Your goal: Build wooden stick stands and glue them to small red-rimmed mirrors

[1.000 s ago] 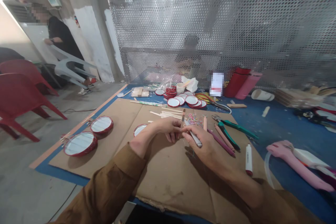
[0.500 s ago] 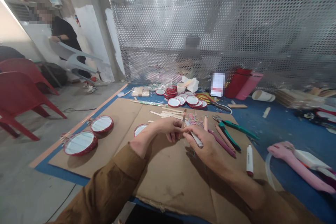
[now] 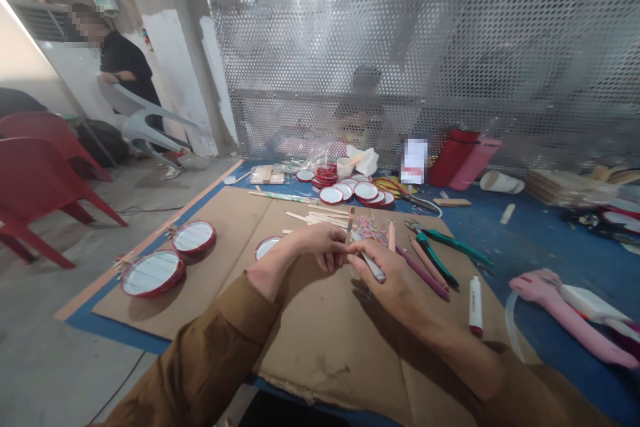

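Observation:
My left hand [image 3: 323,243] is closed on a flat wooden craft stick [image 3: 350,221] that points up from the fingers. Against it, my right hand [image 3: 393,277] is closed around a pale, pen-shaped tool [image 3: 373,265]; its exact kind is unclear and its tip is hidden. The fingers of both hands meet over the cardboard sheet [image 3: 320,340]. Behind them lie loose craft sticks [image 3: 325,217] and a tangle of coloured thread [image 3: 370,228]. Partly covered by my left forearm is a red-rimmed white disc [image 3: 267,247].
Two red-rimmed round pieces [image 3: 153,272] sit at the left. Green-handled pliers [image 3: 435,257], a white marker [image 3: 475,307] and a pink glue gun [image 3: 570,317] lie at the right. Behind are stacked discs [image 3: 365,192] and a red bottle [image 3: 453,159]. A person [image 3: 127,67] holds a grey chair.
My hands stay nearly in place, with my right hand shifting very slightly left. In the background, the person and the grey chair have moved a little.

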### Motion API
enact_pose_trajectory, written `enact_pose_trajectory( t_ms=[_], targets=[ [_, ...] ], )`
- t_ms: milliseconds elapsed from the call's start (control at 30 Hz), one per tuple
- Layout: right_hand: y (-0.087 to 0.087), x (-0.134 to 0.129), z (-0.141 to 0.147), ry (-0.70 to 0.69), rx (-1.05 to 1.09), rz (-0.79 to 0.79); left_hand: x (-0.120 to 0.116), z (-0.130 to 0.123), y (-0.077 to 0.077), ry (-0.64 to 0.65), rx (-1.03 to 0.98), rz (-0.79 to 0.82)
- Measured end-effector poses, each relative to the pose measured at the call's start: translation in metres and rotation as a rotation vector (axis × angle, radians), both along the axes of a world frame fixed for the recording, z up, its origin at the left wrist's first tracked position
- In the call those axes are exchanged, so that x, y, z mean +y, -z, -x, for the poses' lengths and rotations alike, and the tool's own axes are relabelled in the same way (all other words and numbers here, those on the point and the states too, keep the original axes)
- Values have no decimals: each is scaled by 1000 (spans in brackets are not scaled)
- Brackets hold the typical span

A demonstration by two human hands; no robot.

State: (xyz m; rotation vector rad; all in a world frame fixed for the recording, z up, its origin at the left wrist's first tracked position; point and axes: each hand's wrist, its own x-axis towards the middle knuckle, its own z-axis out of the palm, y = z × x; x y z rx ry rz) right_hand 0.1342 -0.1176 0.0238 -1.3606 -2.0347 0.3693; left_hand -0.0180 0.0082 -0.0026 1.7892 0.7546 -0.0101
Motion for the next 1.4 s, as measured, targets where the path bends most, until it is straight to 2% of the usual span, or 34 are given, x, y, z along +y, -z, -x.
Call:
enact_pose_trajectory(
  t_ms=[333,867,1400],
  targets=[
    [8,3,-3,-13,2,-29,2,-1,2,12,-13,21],
    [5,1,-2,-14,-1,-13,-4,-1,-5,13,-22,-30],
    [4,1,-1,-27,-29,6,-3,-1,-5,35,-43,-28]
  ],
)
